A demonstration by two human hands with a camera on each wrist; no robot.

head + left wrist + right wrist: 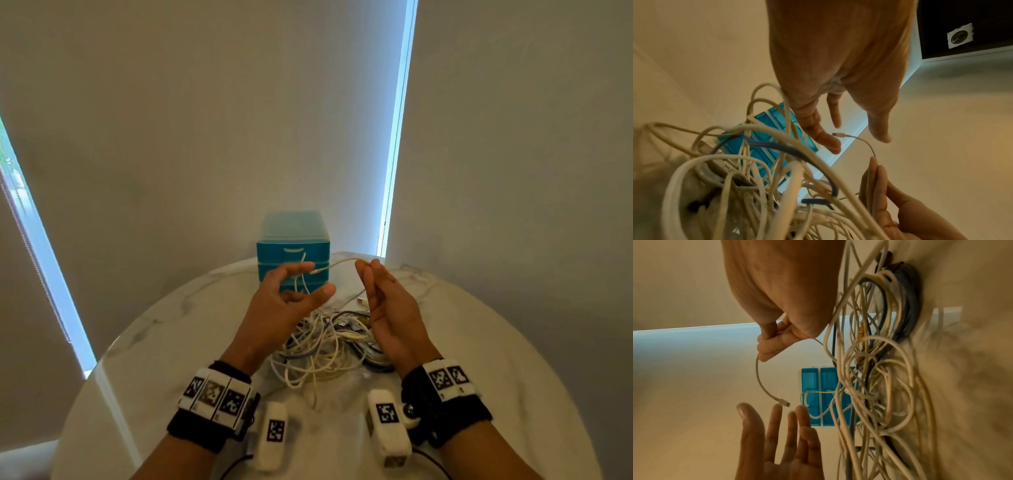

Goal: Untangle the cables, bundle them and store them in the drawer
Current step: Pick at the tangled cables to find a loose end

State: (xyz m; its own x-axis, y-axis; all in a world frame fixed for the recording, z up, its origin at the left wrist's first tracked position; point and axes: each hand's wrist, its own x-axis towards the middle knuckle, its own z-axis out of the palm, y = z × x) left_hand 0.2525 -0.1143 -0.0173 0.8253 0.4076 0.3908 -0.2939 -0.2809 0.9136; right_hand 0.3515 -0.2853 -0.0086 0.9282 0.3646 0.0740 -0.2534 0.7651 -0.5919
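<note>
A tangle of white, grey and blue cables (325, 346) lies on the round marble table (171, 325). Behind it stands a blue drawer unit (293, 246) with its drawers closed. My right hand (364, 267) is raised above the heap and pinches a thin white cable (342, 262) at its fingertips (766, 352). The cable arcs left to a free connector (784, 403). My left hand (317, 278) hovers at that connector (838, 134) with fingers (777, 415) spread and holds nothing. Another thin strand (303, 274) hangs by the left fingers.
Two white marker-tagged camera blocks (274, 431) (388, 425) hang below my wrists over the table's near part. A loose plug (359, 300) lies right of the drawer unit. Blinds and a bright window strip (397, 137) close off the space behind the table.
</note>
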